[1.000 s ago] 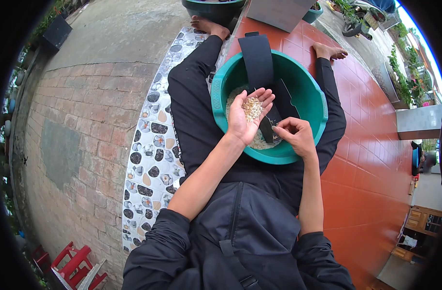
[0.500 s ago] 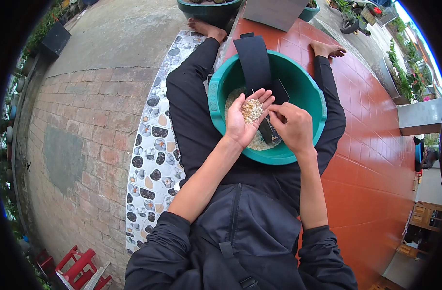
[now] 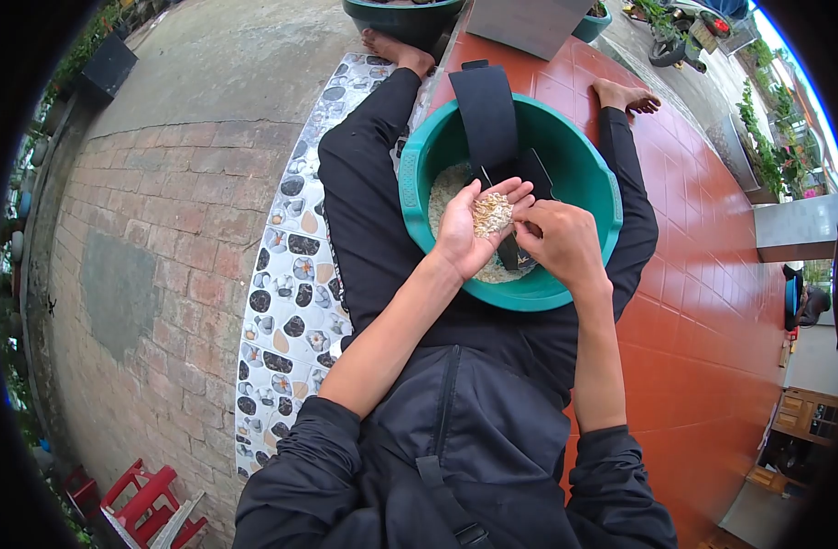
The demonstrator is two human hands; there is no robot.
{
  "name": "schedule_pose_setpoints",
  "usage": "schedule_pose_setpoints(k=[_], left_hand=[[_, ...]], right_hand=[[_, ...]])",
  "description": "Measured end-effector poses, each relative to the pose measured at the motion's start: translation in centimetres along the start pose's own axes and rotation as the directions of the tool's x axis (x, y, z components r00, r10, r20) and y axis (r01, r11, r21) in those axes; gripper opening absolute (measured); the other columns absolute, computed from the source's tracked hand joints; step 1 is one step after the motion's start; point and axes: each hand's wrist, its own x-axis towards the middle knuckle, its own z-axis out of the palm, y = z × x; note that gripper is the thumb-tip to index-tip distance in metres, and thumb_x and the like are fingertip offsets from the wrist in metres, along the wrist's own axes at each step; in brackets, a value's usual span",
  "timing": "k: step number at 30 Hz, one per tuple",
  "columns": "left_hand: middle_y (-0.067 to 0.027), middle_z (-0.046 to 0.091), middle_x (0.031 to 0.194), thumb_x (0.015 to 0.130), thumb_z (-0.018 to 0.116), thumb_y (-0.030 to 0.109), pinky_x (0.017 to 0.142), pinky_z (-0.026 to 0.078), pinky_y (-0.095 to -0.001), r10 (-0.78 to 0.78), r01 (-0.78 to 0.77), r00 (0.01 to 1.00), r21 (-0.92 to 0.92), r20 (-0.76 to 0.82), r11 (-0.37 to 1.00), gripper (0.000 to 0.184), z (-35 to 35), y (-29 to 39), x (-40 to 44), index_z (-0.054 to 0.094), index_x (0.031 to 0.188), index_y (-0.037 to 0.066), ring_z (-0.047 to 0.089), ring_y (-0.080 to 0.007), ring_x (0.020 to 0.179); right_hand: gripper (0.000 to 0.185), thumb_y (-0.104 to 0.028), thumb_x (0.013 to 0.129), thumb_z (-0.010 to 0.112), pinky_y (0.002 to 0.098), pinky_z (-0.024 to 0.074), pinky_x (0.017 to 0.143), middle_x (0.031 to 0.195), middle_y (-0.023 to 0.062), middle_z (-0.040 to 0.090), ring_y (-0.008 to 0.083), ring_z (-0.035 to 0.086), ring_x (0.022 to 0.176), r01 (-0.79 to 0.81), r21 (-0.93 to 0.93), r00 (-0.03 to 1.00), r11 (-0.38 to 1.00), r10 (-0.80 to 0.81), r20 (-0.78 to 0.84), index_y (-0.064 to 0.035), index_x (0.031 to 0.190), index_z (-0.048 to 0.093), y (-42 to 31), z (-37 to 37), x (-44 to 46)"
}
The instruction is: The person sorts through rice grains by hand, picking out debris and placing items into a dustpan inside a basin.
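Note:
My left hand is palm up above the green basin, fingers stretched out, cupping a small heap of pale and golden grains that look like rice. Close by its fingertips, my right hand has thumb and index finger pinched together over the edge of the heap. Whatever sits in that pinch is too small to make out. More pale grains lie in the bottom of the basin, partly hidden by my hands. A wide black strip rises across the basin's far rim, with darker flat black parts below it.
The basin stands between my outstretched legs. Red floor tiles lie to the right, a pebble-patterned tile strip and brick paving to the left. A dark green planter and a grey block stand ahead. A red plastic chair is at lower left.
Both hands and the basin appear slightly further right in view. The left palm still carries the grains, and the right fingers remain pinched beside it.

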Motion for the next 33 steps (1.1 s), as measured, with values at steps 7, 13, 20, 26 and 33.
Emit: schedule_pose_setpoints(k=[7,13,20,26,33], left_hand=[[-0.0205,0.047,0.134,0.101,0.016,0.032,0.107,0.036,-0.0429,-0.028,0.029,0.999,-0.053,0.014,0.998,0.053,-0.28,0.02,0.15,0.041,0.13,-0.005,0.044,-0.0326,0.126],[-0.0205,0.045,0.135,0.101,0.017,0.031,0.107,0.035,-0.0432,-0.019,0.023,0.999,-0.106,0.035,0.994,0.053,-0.33,0.02,0.2,0.04,0.13,-0.005,0.043,-0.0334,0.126],[-0.0194,0.043,0.136,0.101,0.016,0.031,0.108,0.035,-0.0439,0.083,-0.073,0.995,-0.183,0.049,0.98,0.053,-0.41,0.14,0.24,0.04,0.13,-0.005,0.039,-0.0339,0.129],[-0.0194,0.044,0.135,0.101,0.016,0.031,0.107,0.036,-0.0441,0.09,-0.076,0.994,-0.189,0.062,0.979,0.053,-0.45,0.14,0.26,0.04,0.13,-0.005,0.04,-0.0336,0.129],[-0.0199,0.045,0.135,0.101,0.016,0.031,0.107,0.036,-0.0441,0.088,-0.075,0.994,-0.177,0.067,0.981,0.053,-0.61,0.13,0.35,0.04,0.13,-0.005,0.042,-0.0339,0.127]], right_hand=[[0.011,-0.012,0.069,0.064,0.0354,0.0495,0.061,0.075,0.0082,0.066,0.0253,0.063,0.067,-0.003,0.018,0.999,1.0,0.003,0.038,-0.0061,0.076,0.069,0.16,-0.09,0.17],[0.011,-0.012,0.069,0.064,0.0359,0.0495,0.061,0.074,0.0084,0.066,0.0256,0.063,0.068,0.045,0.025,0.999,0.999,-0.046,0.008,-0.0058,0.077,0.068,0.13,-0.29,0.52],[0.01,-0.011,0.068,0.067,0.0328,0.0461,0.054,0.064,0.0054,0.059,0.0217,0.059,0.058,0.002,0.101,1.0,0.995,-0.001,-0.009,-0.0064,0.077,0.068,-0.37,-0.32,0.51],[0.01,-0.011,0.068,0.068,0.0323,0.0451,0.052,0.061,0.0046,0.056,0.0201,0.057,0.055,-0.001,0.133,0.999,0.991,0.008,-0.052,-0.0076,0.078,0.068,-0.52,-0.24,0.75],[0.01,-0.013,0.069,0.068,0.033,0.0453,0.053,0.062,0.0042,0.057,0.0197,0.058,0.057,0.012,0.072,1.0,0.997,-0.01,-0.023,-0.0086,0.078,0.068,-0.41,-0.21,0.91]])
